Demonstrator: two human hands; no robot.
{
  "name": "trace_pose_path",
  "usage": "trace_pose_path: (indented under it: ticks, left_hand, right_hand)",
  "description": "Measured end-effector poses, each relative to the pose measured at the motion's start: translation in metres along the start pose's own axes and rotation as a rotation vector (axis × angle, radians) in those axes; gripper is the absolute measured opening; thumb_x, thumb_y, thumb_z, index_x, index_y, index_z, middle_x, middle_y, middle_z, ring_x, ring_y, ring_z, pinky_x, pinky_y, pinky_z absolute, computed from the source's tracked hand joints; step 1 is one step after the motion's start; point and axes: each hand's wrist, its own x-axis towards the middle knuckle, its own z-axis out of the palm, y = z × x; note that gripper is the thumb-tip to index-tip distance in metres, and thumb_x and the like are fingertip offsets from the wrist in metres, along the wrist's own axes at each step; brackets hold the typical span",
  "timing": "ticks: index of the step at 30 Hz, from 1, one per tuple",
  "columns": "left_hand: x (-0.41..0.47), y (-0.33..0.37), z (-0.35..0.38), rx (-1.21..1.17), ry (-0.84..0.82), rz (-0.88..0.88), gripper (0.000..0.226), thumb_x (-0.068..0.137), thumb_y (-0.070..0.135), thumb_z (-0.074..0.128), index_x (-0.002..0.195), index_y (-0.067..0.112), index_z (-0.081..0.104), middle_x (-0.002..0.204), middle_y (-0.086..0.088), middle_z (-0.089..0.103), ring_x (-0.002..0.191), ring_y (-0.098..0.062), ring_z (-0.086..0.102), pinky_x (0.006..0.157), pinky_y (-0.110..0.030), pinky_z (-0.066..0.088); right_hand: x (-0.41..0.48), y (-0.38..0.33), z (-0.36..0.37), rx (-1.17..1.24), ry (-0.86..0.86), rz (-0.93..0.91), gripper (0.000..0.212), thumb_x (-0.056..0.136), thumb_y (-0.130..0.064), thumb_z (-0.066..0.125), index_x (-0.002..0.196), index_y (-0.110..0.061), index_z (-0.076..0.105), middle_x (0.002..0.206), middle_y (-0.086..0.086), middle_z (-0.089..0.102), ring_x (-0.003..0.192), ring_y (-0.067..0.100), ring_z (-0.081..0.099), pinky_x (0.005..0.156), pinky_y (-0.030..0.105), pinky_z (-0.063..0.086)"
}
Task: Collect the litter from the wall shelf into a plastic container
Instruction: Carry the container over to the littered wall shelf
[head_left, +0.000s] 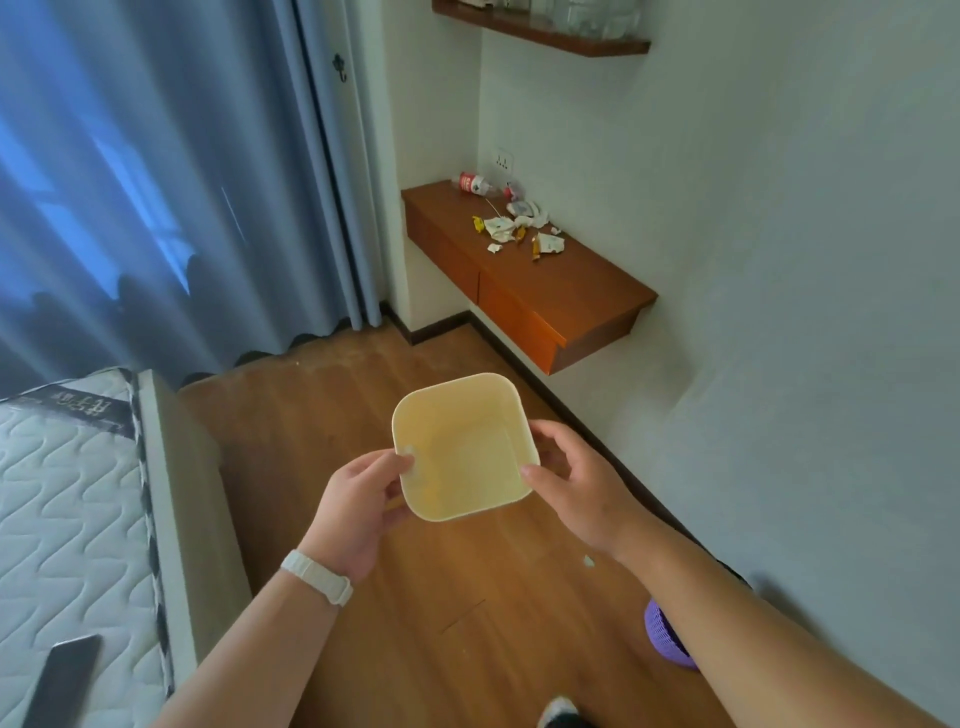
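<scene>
I hold a pale yellow square plastic container (464, 447) in front of me over the wooden floor, and it looks empty. My left hand (356, 506) grips its near left corner, thumb over the rim. My right hand (574, 480) grips its right side. Ahead on the right, a brown wall shelf with drawers (566, 283) carries the litter: a plastic bottle with a red label (475, 183) lying at the back and several crumpled wrappers and paper scraps (519, 228) strewn near the wall.
A bare mattress (67, 509) with a dark phone (65, 680) on it lies at the left. Blue curtains (156, 182) hang behind. A purple mesh basket (665, 634) stands on the floor under my right arm. A higher shelf (540, 28) holds glassware. A white scrap (588, 561) lies on the floor.
</scene>
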Motion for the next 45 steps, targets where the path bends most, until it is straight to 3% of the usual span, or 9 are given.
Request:
trace_pose_path:
  ticks: [7, 12, 17, 20, 27, 33, 38, 45]
  left_hand:
    - [0.091, 0.027, 0.023, 0.029, 0.014, -0.036, 0.027, 0.096, 0.010, 0.059, 0.079, 0.011, 0.081, 0.092, -0.016, 0.072, 0.091, -0.032, 0.062, 0.093, -0.056, 0.054]
    - [0.165, 0.064, 0.054, 0.066, 0.089, -0.022, 0.018, 0.097, 0.012, 0.059, 0.093, 0.007, 0.076, 0.094, -0.015, 0.073, 0.092, -0.031, 0.064, 0.095, -0.056, 0.053]
    - [0.242, 0.112, 0.096, 0.116, 0.112, -0.015, 0.017, 0.098, 0.014, 0.060, 0.097, 0.005, 0.074, 0.095, -0.017, 0.072, 0.092, -0.032, 0.065, 0.093, -0.054, 0.055]
    - [0.285, 0.137, 0.125, 0.103, 0.141, 0.017, 0.016, 0.098, 0.015, 0.060, 0.102, 0.008, 0.073, 0.096, -0.013, 0.078, 0.092, -0.030, 0.072, 0.084, -0.046, 0.060]
    - [0.348, 0.166, 0.160, 0.109, 0.165, 0.010, 0.015, 0.098, 0.018, 0.060, 0.105, 0.011, 0.072, 0.088, -0.004, 0.080, 0.087, -0.023, 0.075, 0.078, -0.037, 0.059]
    - [0.412, 0.175, 0.167, 0.125, 0.116, -0.034, 0.020, 0.097, 0.018, 0.061, 0.109, 0.007, 0.073, 0.093, -0.008, 0.080, 0.086, -0.023, 0.074, 0.086, -0.041, 0.059]
    - [0.475, 0.195, 0.169, 0.130, 0.040, -0.053, 0.017, 0.099, 0.018, 0.059, 0.108, 0.010, 0.071, 0.090, -0.004, 0.081, 0.092, -0.025, 0.075, 0.089, -0.043, 0.058]
    - [0.572, 0.250, 0.154, 0.156, -0.052, -0.083, 0.017, 0.100, 0.021, 0.060, 0.105, 0.011, 0.074, 0.097, -0.008, 0.081, 0.099, -0.028, 0.074, 0.095, -0.047, 0.058]
  right_hand:
    - [0.104, 0.016, -0.012, 0.064, -0.024, -0.008, 0.049, 0.089, -0.047, 0.055, 0.137, -0.040, 0.045, 0.132, -0.020, 0.054, 0.123, 0.005, 0.050, 0.102, 0.042, 0.049]
    - [0.203, 0.026, -0.032, 0.107, -0.064, -0.021, 0.056, 0.086, -0.052, 0.054, 0.140, -0.038, 0.043, 0.136, -0.017, 0.053, 0.126, 0.006, 0.048, 0.105, 0.044, 0.046]
    - [0.297, 0.026, -0.076, 0.136, -0.090, -0.040, 0.048, 0.093, -0.045, 0.056, 0.138, -0.036, 0.045, 0.133, -0.018, 0.053, 0.124, 0.006, 0.049, 0.104, 0.042, 0.047]
    - [0.351, 0.026, -0.103, 0.131, -0.101, -0.061, 0.046, 0.094, -0.045, 0.055, 0.138, -0.036, 0.044, 0.133, -0.017, 0.052, 0.124, 0.009, 0.049, 0.102, 0.042, 0.049]
    - [0.419, 0.030, -0.129, 0.137, -0.087, -0.032, 0.037, 0.096, -0.046, 0.055, 0.130, -0.046, 0.041, 0.127, -0.021, 0.051, 0.118, 0.007, 0.051, 0.097, 0.031, 0.050]
    - [0.471, 0.039, -0.133, 0.166, -0.070, 0.041, 0.039, 0.096, -0.043, 0.056, 0.133, -0.042, 0.044, 0.126, -0.021, 0.055, 0.116, 0.006, 0.054, 0.092, 0.028, 0.053]
    - [0.525, 0.030, -0.136, 0.134, -0.019, 0.087, 0.033, 0.097, -0.041, 0.055, 0.127, -0.046, 0.041, 0.114, -0.035, 0.048, 0.106, -0.001, 0.054, 0.072, 0.009, 0.046]
    - [0.611, -0.001, -0.125, 0.046, 0.048, 0.151, 0.044, 0.096, -0.045, 0.056, 0.137, -0.040, 0.040, 0.128, -0.023, 0.049, 0.119, 0.006, 0.051, 0.085, 0.017, 0.049]
